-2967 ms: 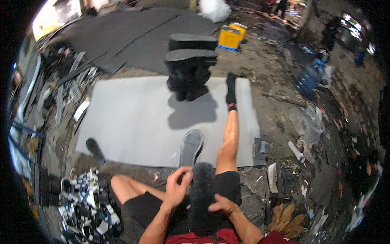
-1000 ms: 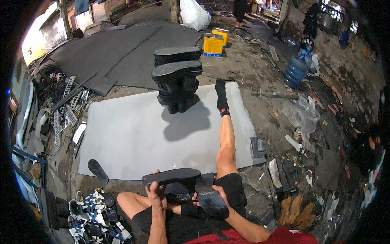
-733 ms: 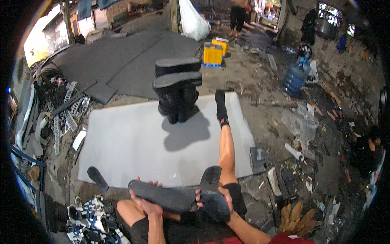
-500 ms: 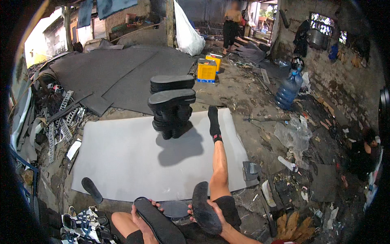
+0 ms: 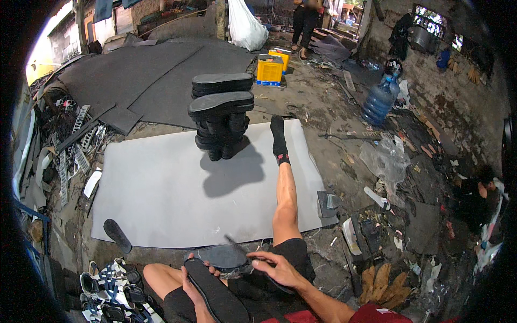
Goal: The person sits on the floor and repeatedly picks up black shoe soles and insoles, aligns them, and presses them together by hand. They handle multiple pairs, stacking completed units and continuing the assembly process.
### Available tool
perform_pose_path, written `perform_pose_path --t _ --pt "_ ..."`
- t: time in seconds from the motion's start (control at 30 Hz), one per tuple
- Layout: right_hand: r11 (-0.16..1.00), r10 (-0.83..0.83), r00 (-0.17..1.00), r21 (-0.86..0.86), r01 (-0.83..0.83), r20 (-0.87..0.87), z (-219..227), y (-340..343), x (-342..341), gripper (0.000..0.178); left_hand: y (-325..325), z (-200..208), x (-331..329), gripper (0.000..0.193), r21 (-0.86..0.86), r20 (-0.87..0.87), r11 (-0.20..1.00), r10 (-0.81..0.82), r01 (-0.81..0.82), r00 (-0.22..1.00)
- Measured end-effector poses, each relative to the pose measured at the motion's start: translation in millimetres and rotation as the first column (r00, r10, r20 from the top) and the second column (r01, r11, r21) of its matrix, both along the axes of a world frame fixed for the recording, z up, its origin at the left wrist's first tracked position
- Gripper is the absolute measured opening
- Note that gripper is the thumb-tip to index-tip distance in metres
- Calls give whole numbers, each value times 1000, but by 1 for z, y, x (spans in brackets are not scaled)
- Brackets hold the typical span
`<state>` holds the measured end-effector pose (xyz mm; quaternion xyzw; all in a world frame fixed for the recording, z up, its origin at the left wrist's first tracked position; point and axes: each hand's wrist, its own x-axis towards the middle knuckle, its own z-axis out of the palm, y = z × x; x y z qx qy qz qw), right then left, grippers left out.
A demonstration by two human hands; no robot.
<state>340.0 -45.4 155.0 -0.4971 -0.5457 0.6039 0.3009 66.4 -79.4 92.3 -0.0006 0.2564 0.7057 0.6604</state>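
Observation:
My left hand (image 5: 202, 277) is closed around a long black shoe sole (image 5: 218, 293), its flat face turned up over my lap. Beside it, my right hand (image 5: 280, 270) grips a second dark sole (image 5: 237, 246), tilted nearly edge-on and slightly blurred, partly hidden by the fingers. Just beyond both hands lies a dark grey sole-shaped piece (image 5: 223, 256) at the near edge of the pale sheet (image 5: 156, 188). Farther off on that sheet rises a stack of black soles (image 5: 222, 105). A single dark sole (image 5: 117, 236) rests at the sheet's near left corner.
My socked foot (image 5: 278, 137) extends over the sheet. White and dark sandals (image 5: 116, 293) are heaped at lower left. Yellow boxes (image 5: 269, 70), blue water bottles (image 5: 378, 102) and scraps lie beyond. A person (image 5: 304, 27) stands at the back; another (image 5: 476, 196) is at far right.
The sole in my right hand has turned from face-on to nearly edge-on. My left hand still holds its sole. The whole view has shifted, with the scene sitting higher.

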Motion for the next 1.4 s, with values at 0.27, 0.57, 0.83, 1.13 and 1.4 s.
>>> perform_pose_path --t 0.27,0.57,0.83,1.13,1.4 --pt "940 -270 894 -301 164 -357 29 3 11 57 33 48 9 62 236 30 971 18 -25 999" --pt "948 -250 959 165 271 -135 87 -13 -2 50 58 121 54 70 336 -97 942 32 2 995" --pt "717 -406 879 683 137 249 129 -55 -29 64 46 166 81 89 439 -58 895 -59 78 997" --pt "643 -391 866 766 15 312 109 -66 -52 62 36 160 83 97 492 -119 854 -126 169 985" --pt "697 -360 887 716 50 288 104 -62 -54 64 38 153 81 101 508 -121 841 -142 185 982"
